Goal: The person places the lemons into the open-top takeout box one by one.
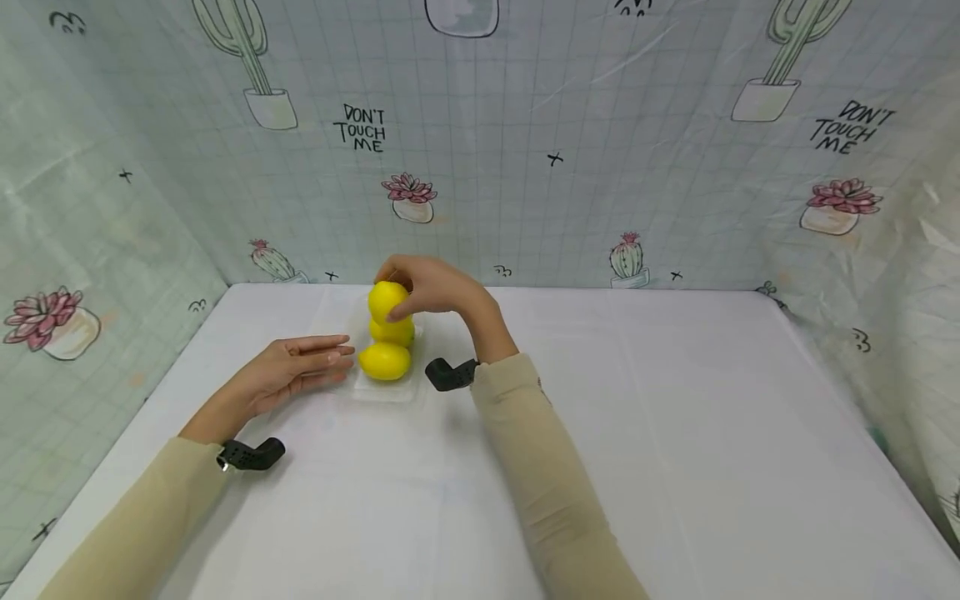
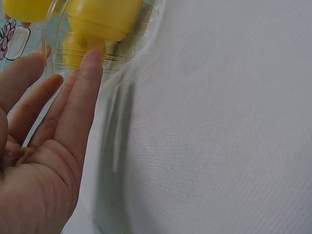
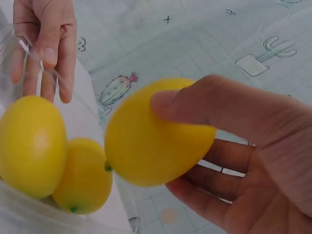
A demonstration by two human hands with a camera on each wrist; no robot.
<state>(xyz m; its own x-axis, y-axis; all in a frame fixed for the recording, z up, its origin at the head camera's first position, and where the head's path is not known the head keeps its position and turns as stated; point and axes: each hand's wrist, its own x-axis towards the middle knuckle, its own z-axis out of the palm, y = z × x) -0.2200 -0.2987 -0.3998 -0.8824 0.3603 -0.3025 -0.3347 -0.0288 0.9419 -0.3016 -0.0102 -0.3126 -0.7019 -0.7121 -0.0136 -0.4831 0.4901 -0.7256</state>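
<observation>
My right hand (image 1: 442,287) pinches a yellow lemon (image 3: 146,136) between thumb and fingers, above a clear plastic container (image 1: 384,393). Two more lemons sit inside it: one nearer the front (image 1: 384,363) and one behind (image 1: 396,333), partly covered by the held lemon in the head view. A green stem tip shows on the held lemon in the right wrist view. Beside the container's left wall, my left hand (image 1: 292,367) has its fingers stretched out; in the left wrist view one fingertip (image 2: 91,61) appears at the clear wall. Whether it touches is hard to tell.
A white cloth covers the table (image 1: 675,433). Its back edge meets a curtain (image 1: 480,192) printed with cacti and lettering, which also hangs along both sides. Each wrist carries a black camera mount; the right one (image 1: 452,375) is close to the container's right side.
</observation>
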